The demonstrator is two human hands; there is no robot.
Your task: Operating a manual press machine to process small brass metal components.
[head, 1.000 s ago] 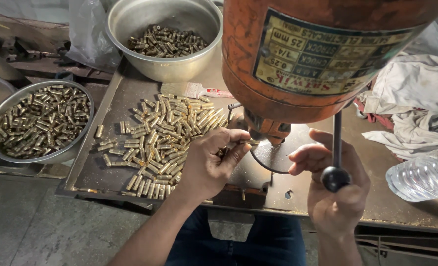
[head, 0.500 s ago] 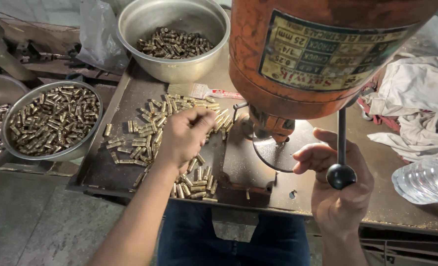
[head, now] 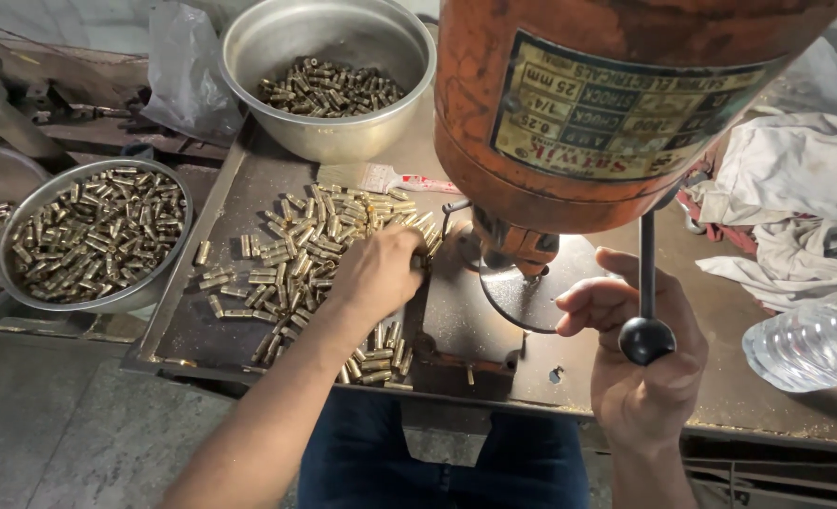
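Fingers of our left hand (head: 381, 273) are curling into the loose brass pieces (head: 305, 247) on the tray (head: 213, 332); whether they're gripping one, we cannot tell. We're picking singly, while our right hand (head: 640, 363) is cupping the lever knob (head: 646, 340) loosely.

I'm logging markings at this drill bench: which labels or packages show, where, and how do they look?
Rating plate: on the orange drill body, rectangular, pale green and cream, upside down.
Plastic bag: top left, clear, crumpled.
Water bottle: right edge, clear, ribbed, lying down.
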